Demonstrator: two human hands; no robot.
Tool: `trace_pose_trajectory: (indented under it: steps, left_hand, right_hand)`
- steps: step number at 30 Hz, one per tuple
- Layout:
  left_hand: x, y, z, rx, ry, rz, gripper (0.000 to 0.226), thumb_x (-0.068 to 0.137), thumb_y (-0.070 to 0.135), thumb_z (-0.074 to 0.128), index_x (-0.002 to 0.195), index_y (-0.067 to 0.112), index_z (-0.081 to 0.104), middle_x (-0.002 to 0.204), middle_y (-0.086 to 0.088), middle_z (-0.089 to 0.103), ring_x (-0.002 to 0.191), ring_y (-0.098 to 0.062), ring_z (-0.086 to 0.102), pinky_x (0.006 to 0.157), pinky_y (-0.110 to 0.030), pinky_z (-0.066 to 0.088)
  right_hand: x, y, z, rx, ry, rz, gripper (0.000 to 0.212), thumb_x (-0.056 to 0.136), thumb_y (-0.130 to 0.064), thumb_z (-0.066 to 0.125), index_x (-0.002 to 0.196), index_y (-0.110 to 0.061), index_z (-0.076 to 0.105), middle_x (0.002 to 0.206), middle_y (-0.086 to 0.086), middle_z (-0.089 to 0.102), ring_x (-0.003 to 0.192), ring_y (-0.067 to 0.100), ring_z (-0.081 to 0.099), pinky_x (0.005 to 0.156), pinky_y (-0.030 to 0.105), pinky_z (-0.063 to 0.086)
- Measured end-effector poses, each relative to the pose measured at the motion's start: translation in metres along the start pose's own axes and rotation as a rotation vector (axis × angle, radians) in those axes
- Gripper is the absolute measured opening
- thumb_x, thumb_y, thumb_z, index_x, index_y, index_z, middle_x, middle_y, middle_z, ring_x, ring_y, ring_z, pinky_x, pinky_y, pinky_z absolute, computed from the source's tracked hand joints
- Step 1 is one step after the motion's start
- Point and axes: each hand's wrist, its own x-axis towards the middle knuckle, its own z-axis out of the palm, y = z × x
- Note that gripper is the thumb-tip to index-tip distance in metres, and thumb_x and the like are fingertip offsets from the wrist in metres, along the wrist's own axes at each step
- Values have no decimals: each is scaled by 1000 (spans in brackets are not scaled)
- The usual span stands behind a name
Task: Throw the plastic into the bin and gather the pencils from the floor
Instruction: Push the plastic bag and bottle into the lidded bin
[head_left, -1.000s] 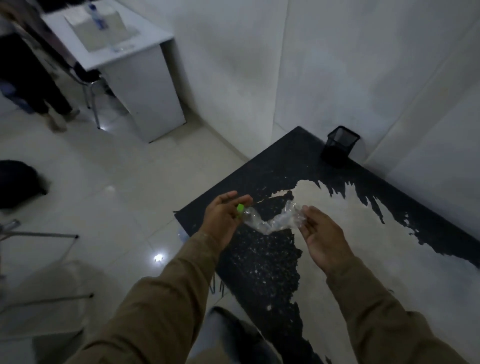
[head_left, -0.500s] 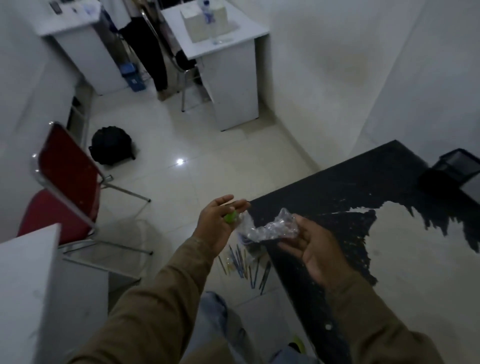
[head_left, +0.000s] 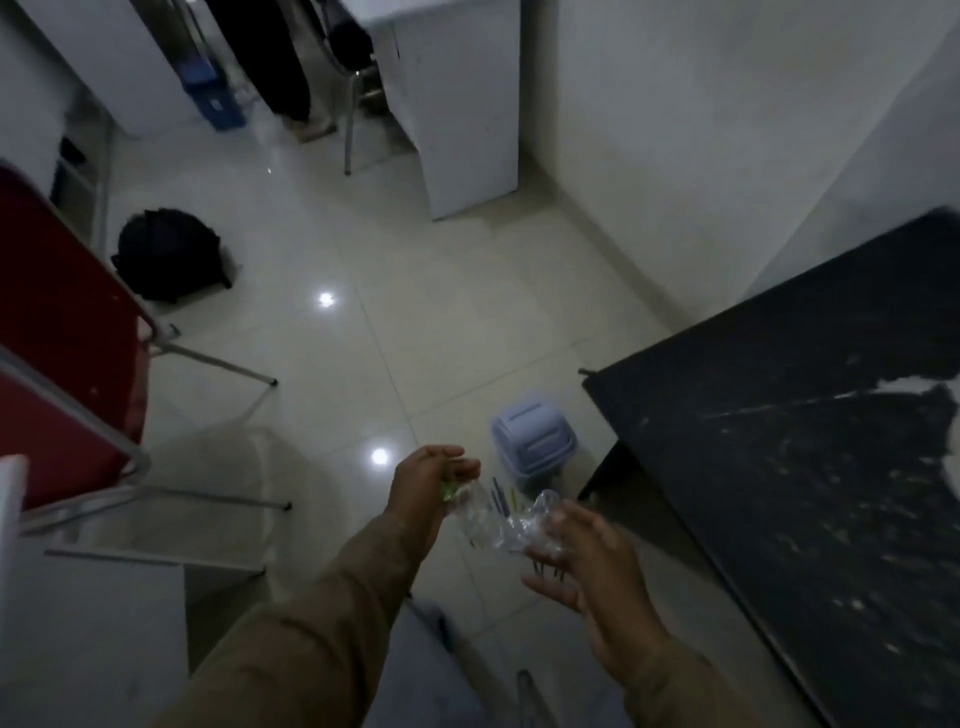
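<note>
A crushed clear plastic bottle (head_left: 498, 525) with a green cap hangs over the floor between both hands. My left hand (head_left: 428, 488) pinches its green cap end. My right hand (head_left: 587, 566) touches the other end with fingers spread, palm up. A small pale blue bin (head_left: 535, 441) with a closed swing lid stands on the floor just beyond the bottle, beside the black table's leg. Several pencils (head_left: 501, 493) lie on the tiles below the bottle, partly hidden by it and by my right hand.
The black, worn table (head_left: 789, 415) fills the right side. A red metal chair (head_left: 67, 332) stands at left, a black bag (head_left: 166, 254) lies on the floor behind it. White desks, a chair and a standing person are at the far end.
The view has swung down and left from the tabletop to the floor. The bin and pencils have come into sight. My right hand's fingers have loosened on the bottle.
</note>
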Motion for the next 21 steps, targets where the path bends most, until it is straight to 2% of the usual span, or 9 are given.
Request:
trace_pose_trajectory:
  steps: [4, 7, 10, 13, 17, 21]
  left_hand:
    - [55, -59, -16, 41, -30, -3, 24, 93, 1, 41, 102, 3, 63, 104, -27, 71, 105, -41, 67, 88, -52, 53]
    - [88, -84, -11, 61, -94, 72, 22, 90, -2, 44, 98, 5, 63, 109, -29, 69, 105, -41, 66, 91, -55, 53]
    - [98, -100, -10, 53, -135, 159, 23, 86, -7, 46, 92, 7, 63, 108, -28, 67, 101, -39, 63, 88, -53, 54]
    - [92, -122, -21, 29, -157, 245, 29, 88, -9, 38, 94, 6, 62, 99, -21, 67, 99, -37, 62, 91, -55, 52]
    - [53, -155, -30, 46, -219, 225, 25, 85, -11, 45, 89, 6, 62, 108, -25, 62, 101, -39, 58, 91, -56, 52]
    - [36, -164, -35, 6, -269, 230, 27, 83, -11, 44, 91, 6, 62, 112, -27, 61, 101, -39, 58, 82, -48, 53]
  right_hand:
    - [55, 64, -15, 53, 11, -24, 29, 90, -20, 66, 119, -19, 66, 109, 14, 75, 95, 32, 75, 72, 40, 61]
    - [101, 88, -29, 63, -33, -97, 30, 92, -16, 63, 122, -16, 64, 106, 16, 75, 94, 30, 75, 74, 38, 61]
    - [126, 101, -34, 41, -106, -193, 36, 94, -17, 60, 129, -12, 59, 104, 13, 71, 88, 24, 75, 79, 39, 61]
    - [119, 117, -40, 66, -166, -256, 36, 96, -17, 56, 132, -12, 57, 116, 16, 69, 92, 26, 75, 71, 33, 61]
    - [82, 145, -57, 131, -139, -263, 28, 97, -15, 53, 124, -14, 61, 111, 13, 70, 96, 26, 71, 66, 31, 61]
    - [67, 161, -67, 47, -86, -251, 22, 96, -23, 58, 115, -15, 62, 107, 14, 72, 90, 29, 74, 69, 41, 62]
